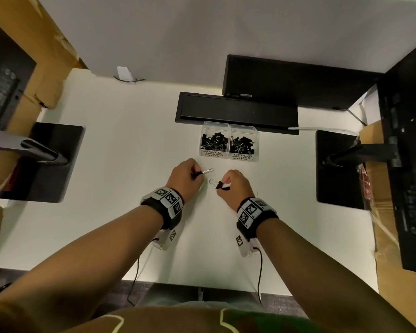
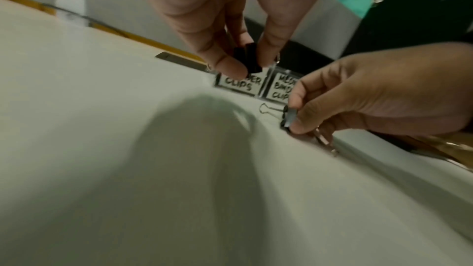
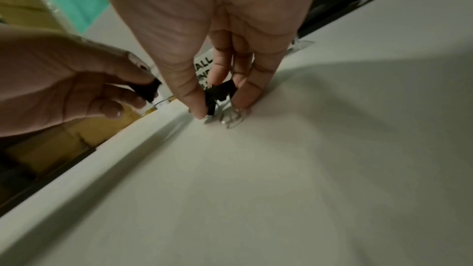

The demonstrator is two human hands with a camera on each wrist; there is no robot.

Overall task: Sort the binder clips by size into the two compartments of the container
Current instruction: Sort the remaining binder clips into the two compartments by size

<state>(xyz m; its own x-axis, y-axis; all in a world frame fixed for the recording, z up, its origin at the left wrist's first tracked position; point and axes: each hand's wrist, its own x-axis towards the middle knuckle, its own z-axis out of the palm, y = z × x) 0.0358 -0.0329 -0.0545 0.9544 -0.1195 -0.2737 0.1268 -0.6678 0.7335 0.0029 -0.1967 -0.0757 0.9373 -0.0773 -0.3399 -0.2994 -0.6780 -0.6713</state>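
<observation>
The clear container [image 1: 229, 157] stands on the white desk [image 1: 120, 145], and all places here are given from it. It has two compartments, both already holding black binder clips: the left one is labelled "SMALL BINDER CLIPS", the right one "MEDIUM BINDER CLIPS".

In front of the left compartment, the left hand [image 1: 184, 179] pinches the black body of a binder clip [image 1: 203, 172] between thumb and fingers. Its long axis lies almost level, and the wire handle points to the right and a little toward the container.

In front of the container's middle, nearer to the person, the right hand [image 1: 233, 186] pinches a second binder clip [image 1: 217, 183] at its black body. This handle points to the left, toward the other clip. The two handles are near but apart.

The head view does not show height. The left wrist view shows the left clip lifted above the desk. The right wrist view shows the right clip low at the desk surface, though it is blurred there.
</observation>
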